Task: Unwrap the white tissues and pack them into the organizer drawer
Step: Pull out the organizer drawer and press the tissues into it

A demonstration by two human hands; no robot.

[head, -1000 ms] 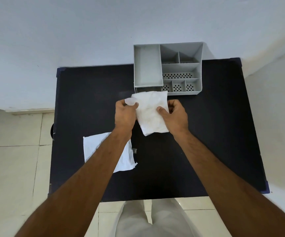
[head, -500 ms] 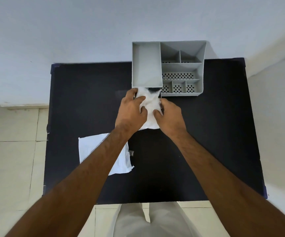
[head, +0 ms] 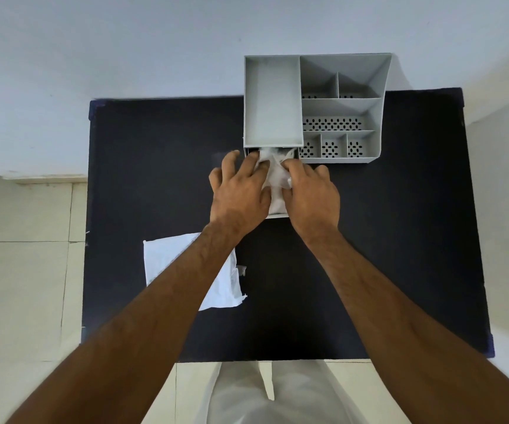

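Observation:
A grey organizer [head: 273, 102] stands at the far edge of the black table, its drawer [head: 277, 214] pulled out toward me under the left compartment. White tissues [head: 274, 172] lie crumpled in the drawer. My left hand [head: 239, 191] presses on them from the left with fingers spread. From the right, my right hand [head: 311, 194] pushes on them with fingers bent. Both hands hide most of the drawer. An emptied white wrapper [head: 225, 283] lies flat near the table's left side, partly under my left forearm.
The black table [head: 400, 240] stands against a pale wall, with tiled floor to the left and below. The organizer's right part [head: 339, 127] has several small perforated compartments with nothing in them. My legs show under the table's near edge.
Both hands carried the tissues from above the table forward and down into the pulled-out drawer. The tissue stack went from held flat to crumpled under my fingers.

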